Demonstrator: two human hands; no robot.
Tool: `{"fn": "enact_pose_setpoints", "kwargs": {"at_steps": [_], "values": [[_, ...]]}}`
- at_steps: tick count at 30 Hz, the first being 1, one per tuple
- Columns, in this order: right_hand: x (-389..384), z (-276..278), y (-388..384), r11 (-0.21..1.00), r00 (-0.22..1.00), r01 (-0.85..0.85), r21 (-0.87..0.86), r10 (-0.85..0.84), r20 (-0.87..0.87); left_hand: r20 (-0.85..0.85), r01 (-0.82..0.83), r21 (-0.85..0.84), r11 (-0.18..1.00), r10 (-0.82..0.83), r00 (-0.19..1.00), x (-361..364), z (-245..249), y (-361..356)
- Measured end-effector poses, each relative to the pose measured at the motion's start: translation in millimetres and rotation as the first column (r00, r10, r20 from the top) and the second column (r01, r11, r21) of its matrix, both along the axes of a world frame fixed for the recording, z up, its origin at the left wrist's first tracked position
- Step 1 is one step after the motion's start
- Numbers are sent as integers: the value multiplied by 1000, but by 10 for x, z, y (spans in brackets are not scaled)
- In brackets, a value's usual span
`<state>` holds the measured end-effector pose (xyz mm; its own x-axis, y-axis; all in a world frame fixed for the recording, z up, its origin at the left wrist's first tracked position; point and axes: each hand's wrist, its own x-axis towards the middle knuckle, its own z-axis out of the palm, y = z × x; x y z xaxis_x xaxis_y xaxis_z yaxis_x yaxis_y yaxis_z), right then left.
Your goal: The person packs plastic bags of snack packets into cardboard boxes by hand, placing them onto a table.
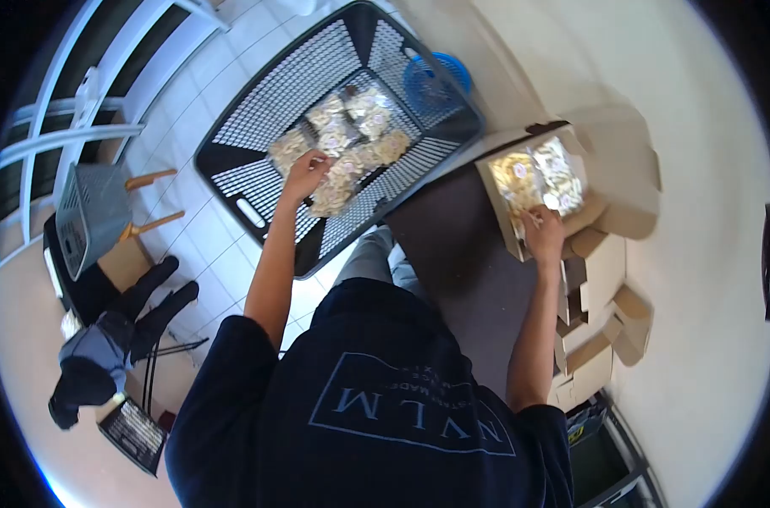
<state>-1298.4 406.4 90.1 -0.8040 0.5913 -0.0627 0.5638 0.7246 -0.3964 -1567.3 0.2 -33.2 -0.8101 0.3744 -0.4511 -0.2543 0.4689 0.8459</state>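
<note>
My left hand [307,176] reaches into a large dark plastic basket [279,80], its fingers curled closed on a clear packet of pale chips [341,182]. Around it lie several similar packets, some with small round labels. My right hand [543,230] is inside an open cardboard box [510,241] at the right, its fingers pinched at the lower edge of a packet of yellowish chips [513,173]. Beside that packet, a paler packet [557,169] fills the other side of the box. The fingertips of both hands are partly hidden.
The box stands on a dark table [461,254] against the wall. More open cardboard boxes [601,279] are stacked nearer me. A blue bin [451,72] stands behind the basket. At the left are a grey chair [97,212] and a seated person [105,339].
</note>
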Motion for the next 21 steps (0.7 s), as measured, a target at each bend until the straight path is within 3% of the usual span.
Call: {"fn": "enact_pose_setpoints", "kwargs": {"at_steps": [4, 5, 6, 9, 11, 13, 14, 15, 17, 18, 19, 21], "values": [[-35, -153, 58, 998, 997, -7, -59, 11, 70, 103, -35, -140, 990, 50, 993, -259, -434, -147], [-24, -195, 71, 1000, 994, -9, -29, 12, 113, 48, 36, -273, 961, -23, 999, -292, -516, -171], [-59, -101, 39, 989, 993, 45, -138, -29, 111, 4, 95, -402, 911, -102, 995, -317, -612, -195], [-137, -85, -43, 981, 978, 107, -160, -75, 194, 19, 169, -547, 820, -190, 982, -280, -1033, -267], [-133, -119, -69, 988, 973, 91, -123, -62, 224, -35, 170, -552, 816, -226, 973, -168, -1556, -367], [-199, -4, -91, 961, 966, 179, -211, -131, 222, 276, 470, -702, 535, -403, 872, -164, -1706, -311], [-181, -64, -71, 962, 965, 179, -208, -130, 229, 364, 395, -701, 593, -179, 914, -91, -1760, -340], [-134, -173, -36, 972, 965, 154, -180, -109, 238, 369, 400, -697, 595, -180, 912, 2, -1659, -312], [-85, -183, -44, 979, 962, 136, -149, -95, 255, 253, 110, -778, 619, 149, 956, 176, -1550, -277], [-129, -83, -81, 969, 957, 170, -179, -119, 265, 387, 218, -732, 646, 130, 913, 188, -1716, -335], [-152, -26, -97, 957, 951, 203, -209, -141, 276, 391, 222, -728, 649, 127, 911, 236, -1571, -257], [-92, -117, -83, 967, 961, 162, -197, -109, 254, 247, 95, -783, 614, 168, 954, 401, -1315, -111]]}}
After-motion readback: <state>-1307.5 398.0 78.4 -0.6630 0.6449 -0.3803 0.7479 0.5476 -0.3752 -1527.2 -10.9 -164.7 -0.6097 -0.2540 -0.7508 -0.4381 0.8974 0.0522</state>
